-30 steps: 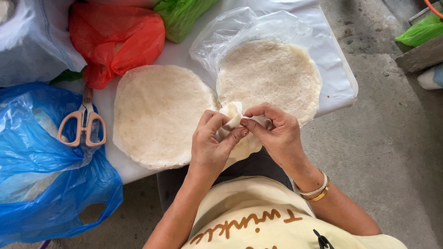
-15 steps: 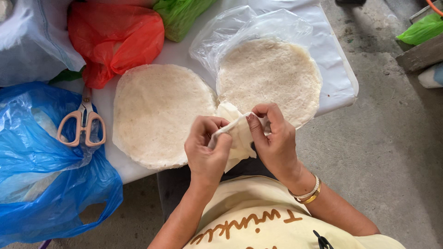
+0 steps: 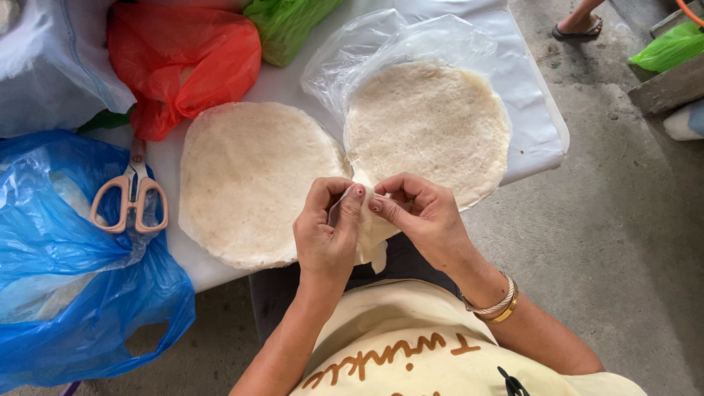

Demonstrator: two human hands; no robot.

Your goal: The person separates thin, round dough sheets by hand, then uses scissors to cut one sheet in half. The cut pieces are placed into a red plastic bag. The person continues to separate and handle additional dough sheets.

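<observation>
Thin white wrapper sheet point(image 3: 372, 233), soft and folded, hangs between both hands at the near edge of the white table point(image 3: 539, 132), just in front of the person's lap. Left hand point(image 3: 326, 235) pinches its upper edge with thumb and forefinger closed on it; right hand point(image 3: 422, 216) pinches the same edge right beside it, fingertips nearly touching. Behind the hands lie two round pale stacks of wrappers: the left stack point(image 3: 253, 180) bare on the table, the right stack point(image 3: 429, 121) on a clear plastic bag point(image 3: 381, 44). Beige-handled scissors point(image 3: 130, 194) rest far left on a blue plastic bag point(image 3: 66, 293), with a red plastic bag point(image 3: 183, 62) beyond them.
</observation>
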